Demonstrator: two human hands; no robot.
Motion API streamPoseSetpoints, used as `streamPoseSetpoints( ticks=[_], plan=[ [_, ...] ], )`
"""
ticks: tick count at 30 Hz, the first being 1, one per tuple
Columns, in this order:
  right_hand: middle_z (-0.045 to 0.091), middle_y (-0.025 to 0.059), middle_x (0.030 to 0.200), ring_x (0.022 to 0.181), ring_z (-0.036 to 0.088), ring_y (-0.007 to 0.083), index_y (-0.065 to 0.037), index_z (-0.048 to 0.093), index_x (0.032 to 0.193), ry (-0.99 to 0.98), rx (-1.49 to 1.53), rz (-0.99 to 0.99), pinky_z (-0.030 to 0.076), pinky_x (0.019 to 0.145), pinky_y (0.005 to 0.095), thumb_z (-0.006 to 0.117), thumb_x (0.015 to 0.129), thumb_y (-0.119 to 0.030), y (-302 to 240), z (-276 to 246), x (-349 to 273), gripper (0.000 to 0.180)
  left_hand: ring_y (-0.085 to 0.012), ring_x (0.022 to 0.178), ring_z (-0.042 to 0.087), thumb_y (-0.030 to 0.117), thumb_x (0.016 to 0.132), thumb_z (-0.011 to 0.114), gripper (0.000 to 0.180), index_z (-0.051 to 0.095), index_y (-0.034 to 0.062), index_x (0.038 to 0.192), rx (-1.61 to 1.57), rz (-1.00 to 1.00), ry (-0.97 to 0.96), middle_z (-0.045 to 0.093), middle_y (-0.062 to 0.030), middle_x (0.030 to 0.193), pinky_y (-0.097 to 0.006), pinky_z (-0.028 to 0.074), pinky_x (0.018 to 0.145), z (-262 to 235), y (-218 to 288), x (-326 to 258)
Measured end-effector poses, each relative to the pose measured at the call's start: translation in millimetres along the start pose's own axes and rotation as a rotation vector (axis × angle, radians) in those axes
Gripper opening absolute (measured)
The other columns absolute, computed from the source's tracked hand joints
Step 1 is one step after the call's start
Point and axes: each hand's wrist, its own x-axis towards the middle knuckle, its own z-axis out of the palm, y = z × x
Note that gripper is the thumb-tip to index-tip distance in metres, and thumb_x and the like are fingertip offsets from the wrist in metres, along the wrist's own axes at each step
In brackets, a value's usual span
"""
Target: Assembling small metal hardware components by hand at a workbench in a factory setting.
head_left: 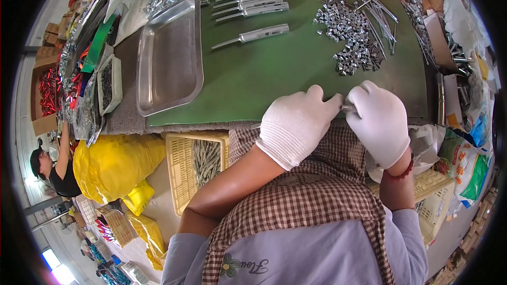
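Both my hands wear white knit gloves and meet over the near edge of the green work mat (253, 82). My left hand (301, 121) is closed, thumb and finger pinched toward the right. My right hand (377, 121) is curled closed against those fingertips. Between them shows the end of a small silver metal piece (347, 107), mostly hidden by the gloves. A thin metal tip (256, 126) pokes out left of my left glove; whether it belongs to the same piece I cannot tell. Beyond my hands lies a heap of small silver metal fittings (354, 37).
A silver tool with thick body and thin rod (264, 32) lies before a row of similar ones (253, 0). Left stands a steel tray (198, 68); long metal pins (383, 18) lie back right. Below are a yellow crate (177, 179) and yellow bag (116, 163). A person (55, 166) works far left.
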Motion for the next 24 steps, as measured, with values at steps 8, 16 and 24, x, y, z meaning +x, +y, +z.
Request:
streamPoseSetpoints(
  ticks=[8,16,24],
  plan=[
    [0.062,0.0119,0.081,0.073,0.063,0.0323,-0.005,0.062,0.088,-0.054,0.284,0.045,0.050,0.065,0.0411,0.073,0.079,-0.017,17,0,7,0.018,-0.0276,0.065,0.063,0.014,0.086,0.064,0.037,0.062,0.0166,0.122,0.007,0.026,-0.054,0.055,-0.0106,0.082,-0.040,0.051,0.054,-5,-3,0],
    [0.032,-0.0031,0.061,0.050,0.025,0.0076,-0.006,0.052,0.082,0.317,1.957,0.294,0.022,0.045,0.0254,0.034,0.107,-0.043,2,25,20,0.048,-0.0273,0.061,0.063,0.015,0.087,0.062,0.036,0.063,0.0180,0.122,0.028,0.052,-0.024,0.055,-0.0104,0.079,-0.041,0.051,0.052,-2,-2,1],
    [0.034,-0.0013,0.056,0.049,0.028,0.0090,-0.004,0.048,0.069,0.498,1.736,0.157,0.022,0.047,0.0266,0.032,0.107,-0.037,-10,48,23,0.052,-0.0268,0.063,0.064,0.016,0.087,0.061,0.024,0.064,0.0144,0.112,0.059,0.037,-0.076,0.055,-0.0099,0.079,-0.041,0.051,0.052,-6,3,6]
  ],
)
